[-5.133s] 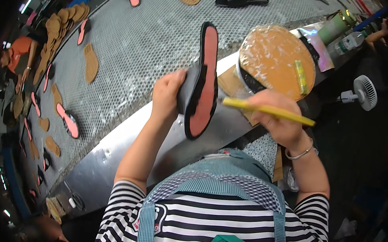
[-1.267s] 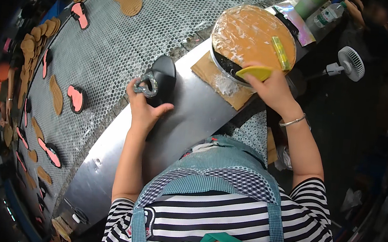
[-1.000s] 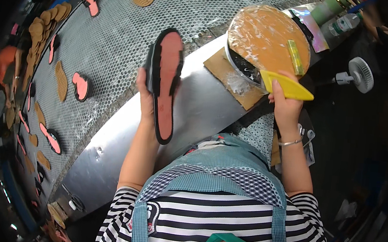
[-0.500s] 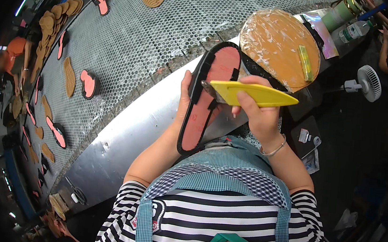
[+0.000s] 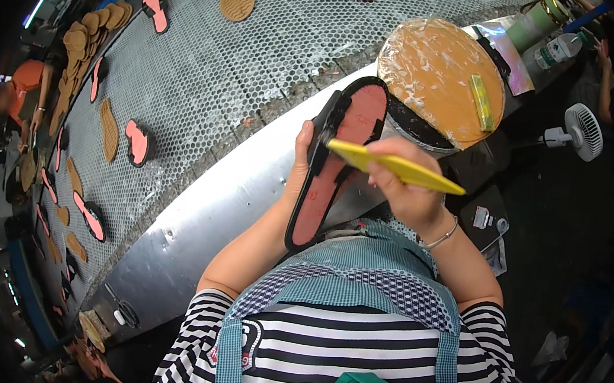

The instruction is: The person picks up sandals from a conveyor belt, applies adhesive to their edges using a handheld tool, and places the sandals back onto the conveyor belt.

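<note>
My left hand is closed around the left side of a black-edged sandal footbed. Its underside shows pink, with black strap ends folded over the edges; the hand's fingers are mostly hidden behind it. The footbed is tilted, toe end up and to the right. In my right hand is a flat yellow-handled brush, pinched between thumb and fingers. The brush's head meets the footbed's left edge near the strap, but its tip is blurred.
A mesh conveyor carries tan soles and pink-and-black footbeds. A round pot with an orange, film-covered lid stands ahead right, a yellow-green strip on it. A fan is farther right; a co-worker's arm shows far left.
The yellow handle has turned edge-on and dropped lower with my right hand. The footbed has shifted slightly right and down. Pieces on the conveyor have drifted a little left and nearer.
</note>
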`<action>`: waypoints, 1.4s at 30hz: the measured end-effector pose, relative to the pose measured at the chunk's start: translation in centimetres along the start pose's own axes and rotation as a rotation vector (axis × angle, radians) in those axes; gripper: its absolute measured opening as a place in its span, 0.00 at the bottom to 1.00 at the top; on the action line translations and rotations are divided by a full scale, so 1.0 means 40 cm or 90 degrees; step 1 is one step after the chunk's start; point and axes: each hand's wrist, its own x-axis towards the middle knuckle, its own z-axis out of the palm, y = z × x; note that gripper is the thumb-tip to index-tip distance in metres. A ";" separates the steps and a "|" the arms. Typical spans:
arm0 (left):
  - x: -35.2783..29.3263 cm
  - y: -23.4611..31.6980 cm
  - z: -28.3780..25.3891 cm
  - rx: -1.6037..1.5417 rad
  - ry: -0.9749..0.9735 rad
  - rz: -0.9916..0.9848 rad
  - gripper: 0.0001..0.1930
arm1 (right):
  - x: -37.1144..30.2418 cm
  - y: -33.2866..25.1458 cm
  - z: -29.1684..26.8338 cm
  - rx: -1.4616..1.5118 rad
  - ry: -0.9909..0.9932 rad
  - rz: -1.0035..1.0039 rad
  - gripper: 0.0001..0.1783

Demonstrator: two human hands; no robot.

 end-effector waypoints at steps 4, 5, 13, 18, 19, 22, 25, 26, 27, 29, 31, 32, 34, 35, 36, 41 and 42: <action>0.017 0.012 0.012 0.018 0.021 0.024 0.42 | 0.003 0.003 -0.013 -0.009 -0.128 -0.072 0.10; 0.021 0.015 0.008 0.015 0.034 0.018 0.42 | 0.004 0.006 -0.014 -0.008 -0.138 -0.091 0.10; 0.027 0.013 0.043 0.094 0.045 0.046 0.41 | 0.048 0.025 -0.048 0.122 0.194 0.101 0.12; 0.022 0.005 0.036 0.156 0.075 0.064 0.43 | 0.078 0.030 -0.092 0.163 0.289 0.079 0.13; 0.021 0.002 0.024 0.196 0.086 0.081 0.44 | 0.080 0.029 -0.102 0.199 0.302 0.094 0.12; 0.015 0.005 0.036 0.258 0.124 0.176 0.45 | 0.085 0.040 -0.121 0.285 0.336 0.130 0.12; 0.026 0.010 0.010 0.316 0.089 0.220 0.48 | 0.089 0.057 -0.134 0.356 0.361 0.167 0.13; 0.030 0.009 0.011 0.339 0.069 0.245 0.48 | 0.091 0.062 -0.135 0.378 0.363 0.186 0.13; 0.033 0.008 0.013 0.361 0.050 0.270 0.48 | 0.093 0.061 -0.135 0.376 0.365 0.187 0.13; 0.035 0.006 0.018 0.362 0.039 0.255 0.47 | 0.100 0.054 -0.136 0.386 0.358 0.222 0.13; 0.039 0.007 0.019 0.364 0.031 0.242 0.46 | 0.098 0.043 -0.138 0.380 0.347 0.213 0.13; 0.042 0.008 0.015 0.396 0.032 0.216 0.49 | 0.093 0.038 -0.138 0.374 0.337 0.204 0.13; 0.050 0.008 0.007 0.428 0.034 0.190 0.52 | 0.083 0.032 -0.142 0.327 0.305 0.182 0.13; 0.055 0.004 0.002 0.428 0.048 0.183 0.52 | 0.077 0.030 -0.144 0.280 0.272 0.160 0.13; 0.060 0.001 -0.003 0.428 0.061 0.176 0.51 | 0.070 0.028 -0.146 0.280 0.272 0.161 0.13; 0.080 -0.010 -0.020 0.403 0.060 0.162 0.50 | 0.044 0.014 -0.153 0.138 0.166 0.133 0.13; 0.084 -0.013 -0.015 0.386 0.055 0.165 0.50 | 0.042 0.013 -0.155 0.160 0.161 0.129 0.11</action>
